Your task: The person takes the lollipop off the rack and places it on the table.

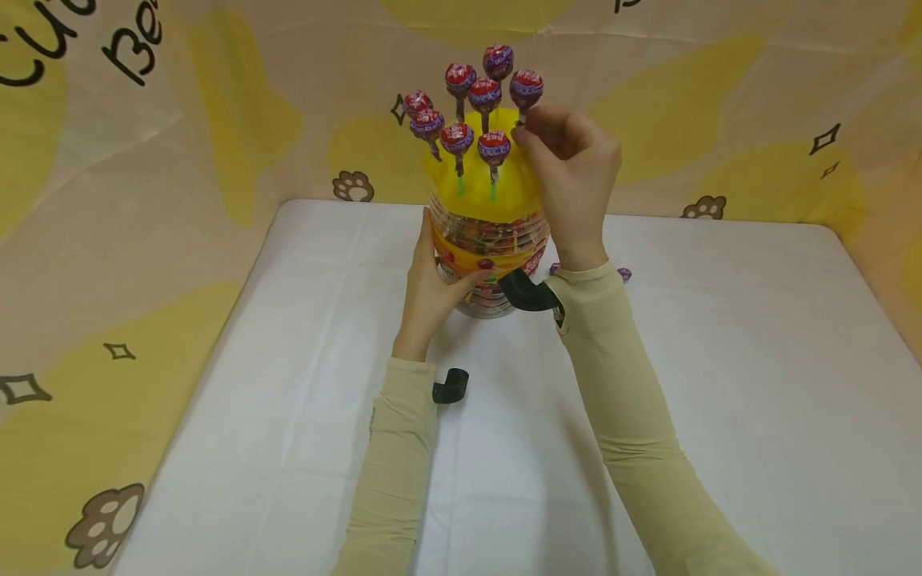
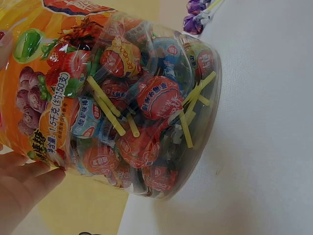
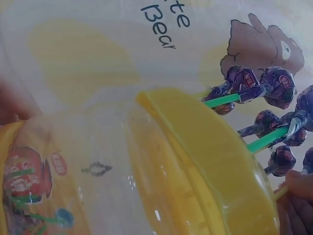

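A clear plastic candy jar with a yellow lid stands on the table, full of wrapped lollipops. Several purple-and-red lollipops stick up from the lid on thin sticks, some of them green. My left hand grips the jar's left side, thumb across the front label. With my right hand I pinch the stick of a lollipop at the lid's right side. In the right wrist view those fingertips hold a pale stick right at the lid's edge.
More purple-wrapped lollipops lie on the white table to the jar's right, partly hidden by the right arm in the head view. Behind the table hangs a yellow patterned cloth. A black wrist mount juts from the right sleeve.
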Demonstrator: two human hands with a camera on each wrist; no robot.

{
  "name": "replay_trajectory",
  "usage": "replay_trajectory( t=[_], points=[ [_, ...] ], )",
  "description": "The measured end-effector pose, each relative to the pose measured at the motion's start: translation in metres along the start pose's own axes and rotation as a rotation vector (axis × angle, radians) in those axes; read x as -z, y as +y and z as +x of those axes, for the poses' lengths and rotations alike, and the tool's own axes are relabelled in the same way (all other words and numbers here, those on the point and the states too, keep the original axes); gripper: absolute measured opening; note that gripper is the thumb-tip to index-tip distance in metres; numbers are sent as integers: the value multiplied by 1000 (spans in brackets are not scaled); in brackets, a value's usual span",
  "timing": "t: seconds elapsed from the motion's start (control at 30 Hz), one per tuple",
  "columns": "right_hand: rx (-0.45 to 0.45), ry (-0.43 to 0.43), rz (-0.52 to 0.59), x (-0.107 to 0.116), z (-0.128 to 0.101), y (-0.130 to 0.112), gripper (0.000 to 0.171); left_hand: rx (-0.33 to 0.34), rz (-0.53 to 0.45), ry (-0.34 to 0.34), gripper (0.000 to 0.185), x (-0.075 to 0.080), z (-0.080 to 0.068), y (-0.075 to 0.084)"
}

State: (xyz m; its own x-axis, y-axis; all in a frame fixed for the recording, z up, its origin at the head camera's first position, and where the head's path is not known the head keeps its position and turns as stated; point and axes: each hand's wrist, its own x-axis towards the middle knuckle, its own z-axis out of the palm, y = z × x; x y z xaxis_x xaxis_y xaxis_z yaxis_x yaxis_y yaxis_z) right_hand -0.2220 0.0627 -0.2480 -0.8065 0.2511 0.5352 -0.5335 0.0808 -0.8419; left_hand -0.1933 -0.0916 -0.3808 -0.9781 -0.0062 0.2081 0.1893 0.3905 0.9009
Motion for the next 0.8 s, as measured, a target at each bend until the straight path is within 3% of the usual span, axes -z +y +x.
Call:
replay_trajectory(
  t=[0.47, 0.8],
  points=[
    [-51, -21, 148, 2, 2, -4, 11, 26, -5, 0, 106, 0, 0, 2],
    [-89, -24, 269, 11, -1, -3, 11, 4, 2, 5, 107, 0, 0, 1]
  ],
)
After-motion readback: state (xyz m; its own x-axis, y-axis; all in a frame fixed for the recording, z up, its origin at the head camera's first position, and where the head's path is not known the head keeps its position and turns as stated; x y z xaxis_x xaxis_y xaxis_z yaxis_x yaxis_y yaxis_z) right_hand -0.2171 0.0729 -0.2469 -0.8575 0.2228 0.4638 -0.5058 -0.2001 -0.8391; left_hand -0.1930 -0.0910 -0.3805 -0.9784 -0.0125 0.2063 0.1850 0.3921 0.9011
